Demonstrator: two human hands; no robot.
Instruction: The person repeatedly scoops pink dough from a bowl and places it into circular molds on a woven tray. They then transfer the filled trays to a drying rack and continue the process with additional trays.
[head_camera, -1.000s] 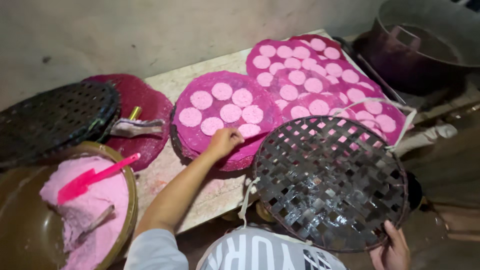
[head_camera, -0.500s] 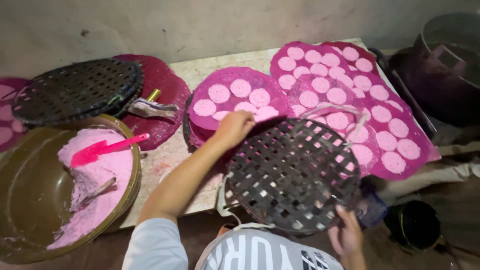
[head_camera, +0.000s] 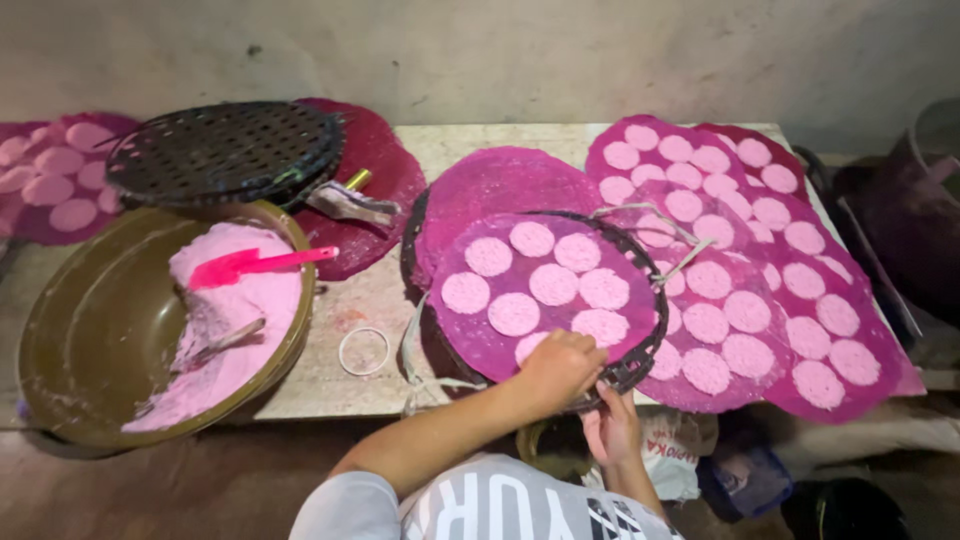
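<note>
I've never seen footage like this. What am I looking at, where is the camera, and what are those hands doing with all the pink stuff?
There is no machine here: a person works with two bare hands, and the camera sits on their head, looking down, so you see their own arms from above. The left hand rests on the near edge of a purple sheet dotted with pale pink discs, which lies on a dark round lattice tray. The right hand grips that tray's rim from below. On the pale table, more purple sheets with discs overlap to the right. To the left stand a big olive bowl of pink paste with a pink spatula, another lattice tray, and a small white ring.
</note>
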